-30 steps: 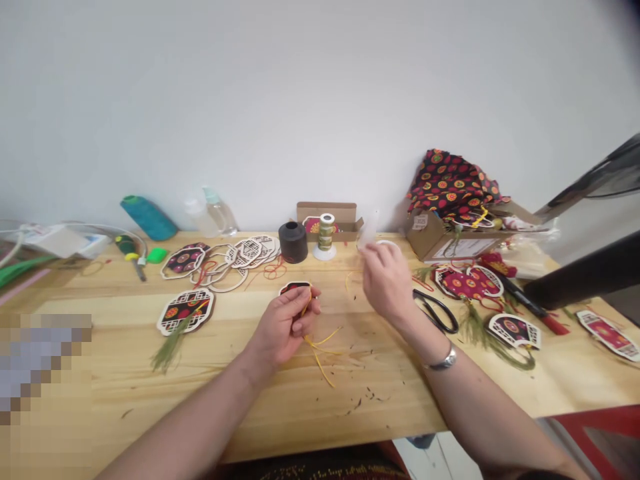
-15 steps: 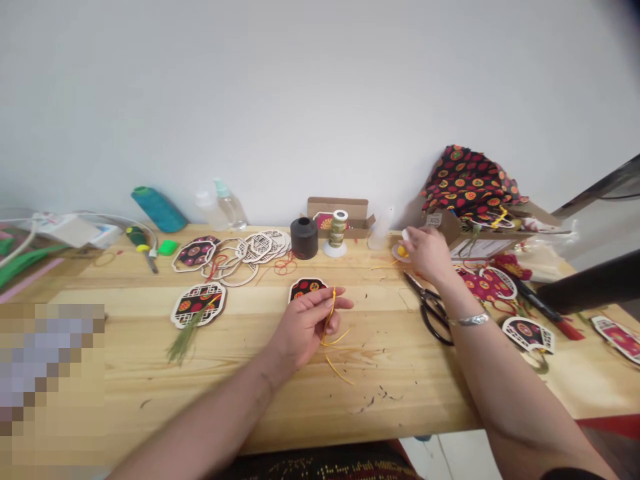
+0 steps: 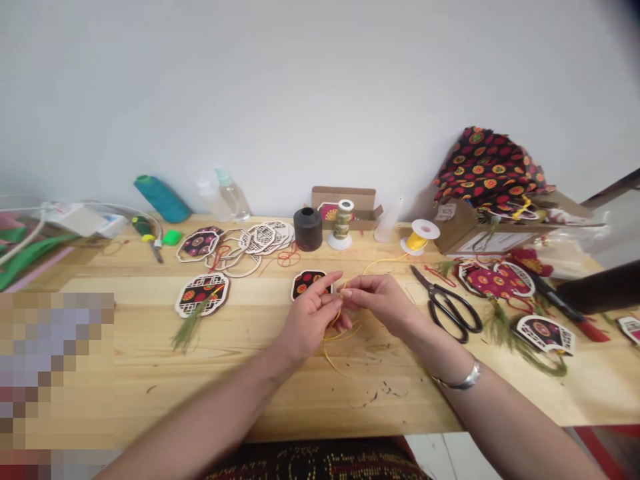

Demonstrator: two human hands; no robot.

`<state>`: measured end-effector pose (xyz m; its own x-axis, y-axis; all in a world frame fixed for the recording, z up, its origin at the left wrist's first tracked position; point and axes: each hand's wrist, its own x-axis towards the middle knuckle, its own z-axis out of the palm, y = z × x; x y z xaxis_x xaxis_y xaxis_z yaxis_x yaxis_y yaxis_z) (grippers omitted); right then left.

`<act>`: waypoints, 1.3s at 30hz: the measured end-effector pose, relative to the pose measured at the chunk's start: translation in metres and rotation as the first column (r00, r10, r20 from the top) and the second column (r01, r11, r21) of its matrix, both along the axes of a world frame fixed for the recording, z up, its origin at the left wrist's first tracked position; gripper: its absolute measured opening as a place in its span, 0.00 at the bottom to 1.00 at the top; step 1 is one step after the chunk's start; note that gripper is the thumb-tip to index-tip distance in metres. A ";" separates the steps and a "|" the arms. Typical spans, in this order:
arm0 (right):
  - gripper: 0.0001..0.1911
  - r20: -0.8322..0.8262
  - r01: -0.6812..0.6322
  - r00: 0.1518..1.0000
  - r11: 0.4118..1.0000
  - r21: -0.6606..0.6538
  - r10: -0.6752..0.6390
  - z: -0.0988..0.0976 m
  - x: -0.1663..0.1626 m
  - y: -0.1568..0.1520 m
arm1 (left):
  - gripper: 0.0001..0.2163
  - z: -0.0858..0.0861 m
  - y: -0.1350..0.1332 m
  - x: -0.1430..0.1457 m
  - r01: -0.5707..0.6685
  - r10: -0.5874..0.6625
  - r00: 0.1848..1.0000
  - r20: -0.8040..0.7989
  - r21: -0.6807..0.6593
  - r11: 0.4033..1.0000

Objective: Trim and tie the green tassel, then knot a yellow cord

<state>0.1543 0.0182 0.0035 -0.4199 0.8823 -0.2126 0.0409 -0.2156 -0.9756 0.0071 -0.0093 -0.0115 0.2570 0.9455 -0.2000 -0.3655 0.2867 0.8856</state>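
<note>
Between my two hands is a thin yellow cord (image 3: 336,360), its loose strands hanging below the fingers over the table. My left hand (image 3: 313,317) pinches it between thumb and fingers. My right hand (image 3: 375,300) meets it there, thumb and index fingertip closed on the cord at the left fingertips. From my right hand the cord runs back toward a white spool of yellow cord (image 3: 420,237). Just behind my left hand lies a black patterned fabric piece with a pale rim (image 3: 303,285), partly covered by the fingers.
Black-handled scissors (image 3: 447,303) lie right of my right hand. A decorated pendant with a green tassel (image 3: 203,297) is at the left. Behind stand a black spool (image 3: 308,229) and a gold thread spool (image 3: 343,223). A cardboard box with patterned cloth (image 3: 493,173) is back right.
My right hand has left the yellow cord spool at the back and come to the left fingertips, closing on the cord. The spool now shows fully. The view has shifted slightly.
</note>
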 end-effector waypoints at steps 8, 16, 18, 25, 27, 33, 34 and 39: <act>0.15 -0.004 0.200 0.980 0.979 0.032 -0.200 0.000 0.009 0.006 | 0.14 -0.001 0.000 0.001 0.043 -0.049 0.997 -0.056 -0.092 0.995; 0.13 0.089 0.161 0.981 0.977 0.140 -0.174 0.009 0.009 0.011 | 0.08 0.001 -0.003 0.003 0.032 -0.043 0.993 -0.106 -0.107 0.994; 0.14 0.066 0.198 0.976 0.970 0.141 -0.209 0.006 0.008 0.009 | 0.08 0.001 -0.004 0.004 0.043 -0.055 0.993 -0.103 -0.122 0.992; 0.14 0.113 0.154 0.977 0.964 0.216 -0.182 -0.003 0.010 0.002 | 0.11 0.002 -0.003 0.002 0.033 -0.045 0.995 -0.089 -0.126 0.991; 0.14 0.110 0.152 0.978 0.967 0.206 -0.177 -0.004 0.010 0.003 | 0.10 0.002 -0.003 0.002 0.041 -0.058 0.989 -0.136 -0.126 0.991; 0.17 0.066 0.142 0.986 0.977 0.160 -0.154 -0.006 0.009 0.002 | 0.08 0.004 -0.005 0.004 0.045 -0.073 0.978 -0.198 -0.142 0.989; 0.17 0.066 0.140 0.986 0.978 0.157 -0.151 -0.006 0.009 0.002 | 0.09 0.004 -0.005 0.005 0.041 -0.069 0.978 -0.195 -0.144 0.989; 0.17 0.067 0.097 0.992 0.986 0.136 -0.107 -0.005 0.011 -0.001 | 0.09 0.005 -0.004 0.005 0.005 -0.031 0.983 -0.182 -0.144 0.990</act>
